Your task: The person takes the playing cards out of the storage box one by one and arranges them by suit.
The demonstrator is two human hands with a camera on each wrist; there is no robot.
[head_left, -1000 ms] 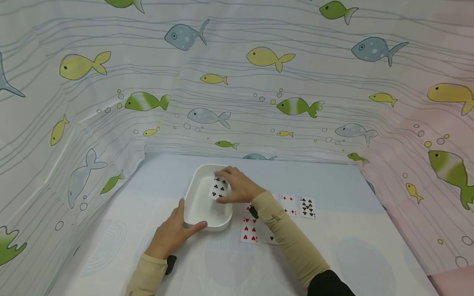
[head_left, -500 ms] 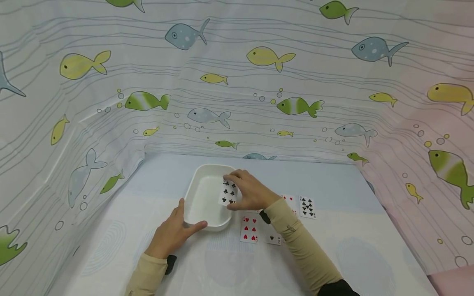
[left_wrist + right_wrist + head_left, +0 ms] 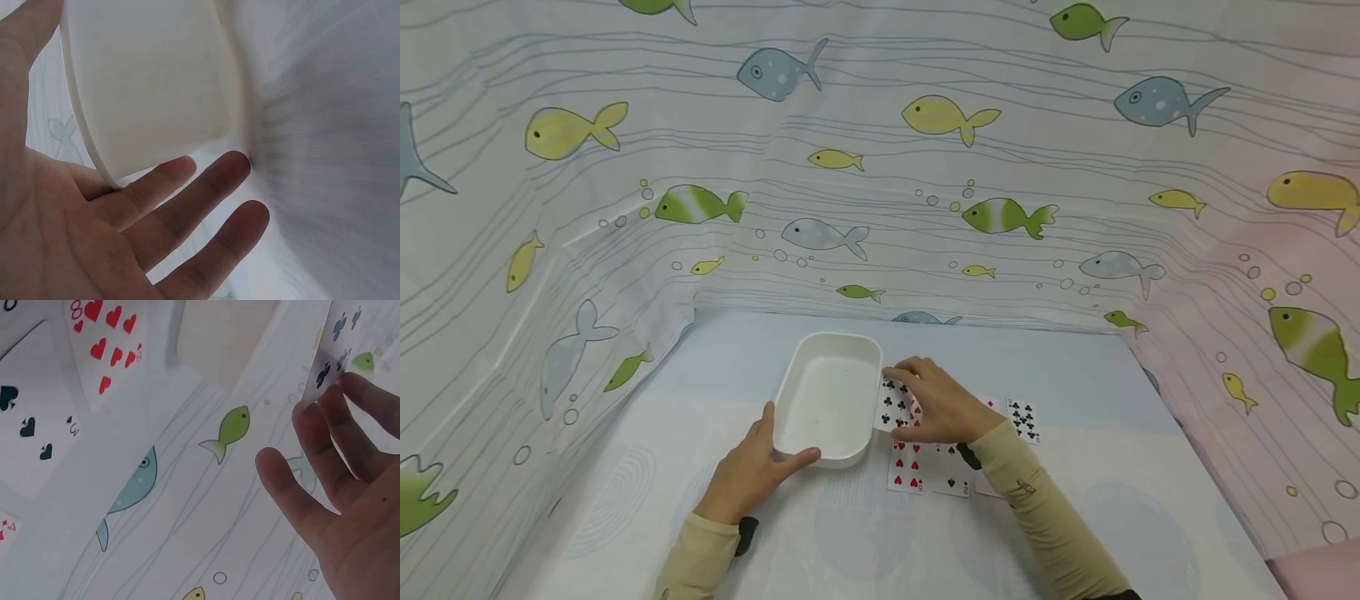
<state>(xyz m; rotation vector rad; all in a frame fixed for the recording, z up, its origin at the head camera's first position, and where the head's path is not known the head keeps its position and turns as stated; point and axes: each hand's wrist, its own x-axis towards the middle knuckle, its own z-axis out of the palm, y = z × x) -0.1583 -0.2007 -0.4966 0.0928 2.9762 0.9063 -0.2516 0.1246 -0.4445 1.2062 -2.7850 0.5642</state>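
My right hand (image 3: pixel 943 408) pinches a clubs playing card (image 3: pixel 892 404) between thumb and fingertips, just off the right side of a white plastic tray (image 3: pixel 827 400). In the right wrist view, the same card (image 3: pixel 334 350) stands on edge at the fingertips. My left hand (image 3: pixel 745 475) holds the tray by its near left corner, thumb along the front and fingers along the side. The left wrist view shows those fingers (image 3: pixel 187 219) spread around the tray's outer wall (image 3: pixel 150 81). Nothing lies in the tray.
Right of the tray, several cards lie face up in rows, among them a hearts card (image 3: pixel 906 473), a spades card (image 3: pixel 951 479) and another clubs card (image 3: pixel 1022 421). My right forearm covers part of them. A fish-patterned curtain (image 3: pixel 917 183) surrounds the table.
My right hand has carried the clubs card rightward and slightly nearer, from over the tray to beyond its right rim. The left hand and tray stay put.
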